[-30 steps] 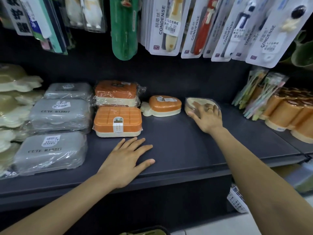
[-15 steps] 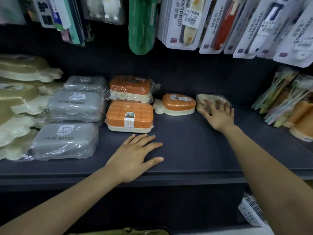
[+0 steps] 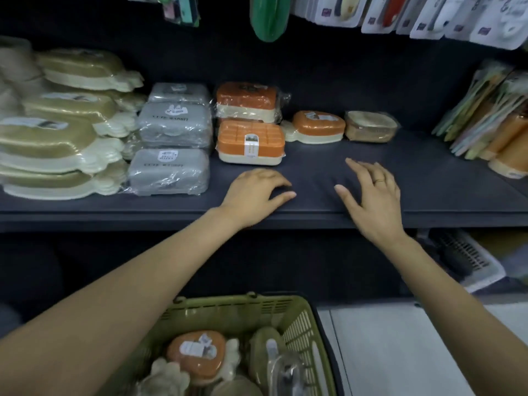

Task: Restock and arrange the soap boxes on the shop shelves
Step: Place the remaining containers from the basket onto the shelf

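Soap boxes line the dark shelf (image 3: 428, 178): olive ones (image 3: 54, 138) stacked at left, grey ones (image 3: 171, 170), two orange rectangular ones (image 3: 251, 141), an orange oval one (image 3: 318, 125) and an olive-brown one (image 3: 371, 125) at the back. My left hand (image 3: 257, 195) rests on the shelf near its front edge, fingers loosely curled, holding nothing. My right hand (image 3: 371, 195) hovers over the shelf front with fingers spread and empty. A green basket (image 3: 303, 318) below holds more soap boxes, one orange (image 3: 197, 355).
Carded items (image 3: 428, 18) and a green case (image 3: 270, 18) hang above the shelf. Orange cups and packaged straws (image 3: 491, 127) crowd the shelf's right end. A white plastic basket (image 3: 468, 258) sits under the shelf at right. Pale floor lies beside the green basket.
My right hand has let go of the olive-brown box at the back and pulled toward the shelf's front edge. The view tilted down, bringing the green basket into sight.
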